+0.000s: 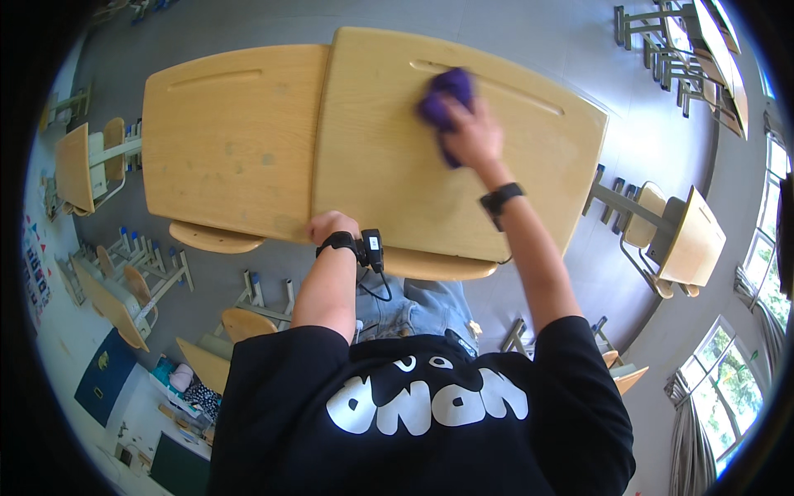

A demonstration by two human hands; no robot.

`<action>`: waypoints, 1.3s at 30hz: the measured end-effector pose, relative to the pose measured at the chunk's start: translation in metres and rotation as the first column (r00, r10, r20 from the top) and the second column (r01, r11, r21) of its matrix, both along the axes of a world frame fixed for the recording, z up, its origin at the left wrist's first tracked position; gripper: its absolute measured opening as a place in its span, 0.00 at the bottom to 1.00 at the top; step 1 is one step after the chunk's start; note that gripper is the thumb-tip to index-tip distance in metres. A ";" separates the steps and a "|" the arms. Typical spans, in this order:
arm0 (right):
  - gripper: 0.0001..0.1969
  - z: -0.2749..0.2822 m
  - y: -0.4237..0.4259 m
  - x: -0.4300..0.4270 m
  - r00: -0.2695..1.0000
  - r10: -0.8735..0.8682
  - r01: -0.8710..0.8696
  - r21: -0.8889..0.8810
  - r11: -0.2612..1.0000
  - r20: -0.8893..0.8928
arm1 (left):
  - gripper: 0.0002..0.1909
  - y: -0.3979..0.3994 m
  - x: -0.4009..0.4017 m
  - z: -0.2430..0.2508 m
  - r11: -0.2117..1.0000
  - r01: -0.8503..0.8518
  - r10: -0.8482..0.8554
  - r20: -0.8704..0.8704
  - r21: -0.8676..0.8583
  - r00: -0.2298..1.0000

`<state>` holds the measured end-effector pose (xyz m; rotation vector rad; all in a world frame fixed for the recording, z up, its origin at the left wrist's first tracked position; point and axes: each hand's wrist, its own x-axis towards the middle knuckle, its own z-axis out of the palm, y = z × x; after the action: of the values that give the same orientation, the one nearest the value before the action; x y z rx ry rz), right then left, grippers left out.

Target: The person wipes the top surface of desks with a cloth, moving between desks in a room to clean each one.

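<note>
Bunched under my right hand [474,133] is a purple cloth [451,93], pressed on the wooden top of the right desk [384,149] just below its long pencil groove. Both hand and cloth are blurred, and one end of the cloth hangs out past my palm. My left hand [334,225], fingers curled, rests at the near left corner of that desk, by the seam with the left desk [229,136]; its fingertips are hidden. The left desktop sits slightly lower and bears several grey stains.
Wooden chair seats [217,237] jut out from under the near edges of both desks. More desks and chairs [691,242] stand to the right, with others at left and behind me. Curtained windows [722,384] line the right wall. A black cable [375,288] hangs from my left wrist device.
</note>
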<state>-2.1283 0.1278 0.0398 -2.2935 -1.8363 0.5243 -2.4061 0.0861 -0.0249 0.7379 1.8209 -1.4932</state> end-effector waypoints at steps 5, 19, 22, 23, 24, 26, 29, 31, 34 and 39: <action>0.25 -0.004 -0.101 0.156 0.779 -0.617 0.594 0.183 0.784 0.115 | 0.15 0.003 0.004 0.004 0.960 0.211 -0.198 0.089 -0.182 0.976; 0.33 -0.011 -0.012 -0.096 0.906 -0.423 0.422 0.055 0.905 0.005 | 0.14 -0.006 -0.008 -0.035 0.965 -0.014 0.009 -0.018 -0.264 1.000; 0.32 -0.011 0.010 -0.171 0.999 0.038 -0.033 0.136 0.990 -0.035 | 0.14 -0.004 -0.008 -0.023 0.979 -0.019 0.022 0.012 -0.202 1.000; 0.32 -0.013 0.008 -0.176 0.997 0.075 -0.070 0.143 0.987 -0.031 | 0.14 -0.002 0.005 -0.025 0.982 -0.008 0.015 0.033 -0.189 0.999; 0.31 -0.012 0.004 -0.179 0.984 0.176 -0.168 0.181 0.969 -0.032 | 0.15 0.000 0.001 -0.024 0.987 -0.033 0.037 0.027 -0.159 0.999; 0.30 -0.010 -0.013 -0.172 0.924 0.379 -0.364 0.178 0.914 -0.053 | 0.15 -0.003 -0.001 -0.020 0.991 -0.090 0.092 0.013 -0.102 0.996; 0.29 -0.004 -0.044 -0.132 0.867 0.494 -0.482 0.137 0.865 -0.065 | 0.15 -0.004 -0.006 -0.017 0.980 -0.198 0.198 -0.019 0.017 0.980; 0.31 0.000 -0.068 -0.085 0.939 0.344 -0.344 -0.015 0.939 -0.028 | 0.16 -0.004 -0.005 -0.015 0.940 -0.308 0.316 -0.037 0.143 0.948; 0.34 -0.008 -0.111 0.005 0.987 -0.122 0.130 -0.082 0.988 0.101 | 0.16 -0.004 -0.002 -0.013 0.753 -0.515 0.572 -0.021 0.410 0.820; 0.28 -0.018 -0.202 0.100 0.585 -0.793 0.787 0.117 0.606 0.173 | 0.17 -0.005 -0.005 -0.009 0.108 -0.667 0.917 0.185 0.738 0.354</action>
<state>-2.0286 -0.0745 0.0218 -2.8801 -0.6422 0.0983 -2.4107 0.0807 -0.0343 -0.3649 2.4429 -0.0306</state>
